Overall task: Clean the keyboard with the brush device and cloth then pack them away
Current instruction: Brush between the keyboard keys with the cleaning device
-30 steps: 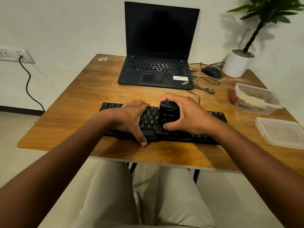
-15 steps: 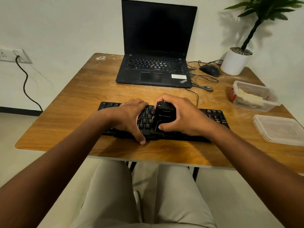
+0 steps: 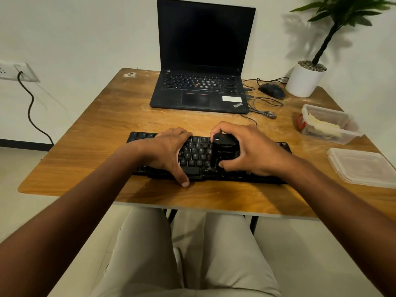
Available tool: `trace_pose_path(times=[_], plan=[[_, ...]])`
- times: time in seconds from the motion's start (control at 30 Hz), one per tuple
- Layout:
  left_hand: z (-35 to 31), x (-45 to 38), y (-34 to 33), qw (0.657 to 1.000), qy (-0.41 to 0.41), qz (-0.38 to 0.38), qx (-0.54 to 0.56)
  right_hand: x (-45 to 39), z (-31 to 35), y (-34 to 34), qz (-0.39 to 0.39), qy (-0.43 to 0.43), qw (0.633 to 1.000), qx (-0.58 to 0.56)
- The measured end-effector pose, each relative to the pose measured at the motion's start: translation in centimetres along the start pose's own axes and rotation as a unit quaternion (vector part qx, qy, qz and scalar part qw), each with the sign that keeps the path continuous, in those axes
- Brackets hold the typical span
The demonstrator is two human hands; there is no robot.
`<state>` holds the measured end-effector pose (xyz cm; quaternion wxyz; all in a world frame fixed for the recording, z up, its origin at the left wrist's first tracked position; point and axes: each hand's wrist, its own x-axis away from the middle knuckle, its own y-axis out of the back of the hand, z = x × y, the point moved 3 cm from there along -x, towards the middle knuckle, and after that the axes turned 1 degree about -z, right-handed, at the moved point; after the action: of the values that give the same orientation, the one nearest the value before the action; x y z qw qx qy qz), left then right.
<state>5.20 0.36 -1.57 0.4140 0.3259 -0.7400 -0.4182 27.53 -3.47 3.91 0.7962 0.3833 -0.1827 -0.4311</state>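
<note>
A black keyboard [image 3: 196,155] lies across the near part of the wooden table [image 3: 107,129]. My right hand [image 3: 248,151] grips a black brush device [image 3: 224,150] that stands on the keys right of centre. My left hand [image 3: 169,151] rests flat on the keyboard's left half, fingers over the far edge and thumb at the near edge. A clear plastic container [image 3: 327,124] at the right holds a yellowish cloth [image 3: 321,123]. Its lid [image 3: 362,166] lies nearer on the table.
An open black laptop [image 3: 201,82] stands behind the keyboard. A black mouse [image 3: 271,90] with loose cables sits to its right, beside a white plant pot [image 3: 304,79]. A wall socket [image 3: 15,70] with a cable is at the left.
My right hand has slid the brush device a little to the right along the keys after first moving left. My left hand stays pressed on the keyboard.
</note>
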Motion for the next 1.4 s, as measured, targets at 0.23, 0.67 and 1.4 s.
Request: trace_pose_path(times=[0.23, 0.67, 1.4], plan=[[-0.2, 0.1, 0.0, 1.000, 0.005, 0.000, -0.001, 0.8, -1.2, 3.5, 0.039, -0.047, 0.993, 0.104], [-0.3, 0.2, 0.0, 1.000, 0.009, 0.002, 0.000, 0.9, -1.2, 2.4, 0.027, -0.032, 0.994, 0.103], [0.6, 0.3, -0.2, 1.000, 0.016, -0.020, 0.006, -2.7, 1.4, -1.6, 0.011, 0.017, 0.999, -0.030]])
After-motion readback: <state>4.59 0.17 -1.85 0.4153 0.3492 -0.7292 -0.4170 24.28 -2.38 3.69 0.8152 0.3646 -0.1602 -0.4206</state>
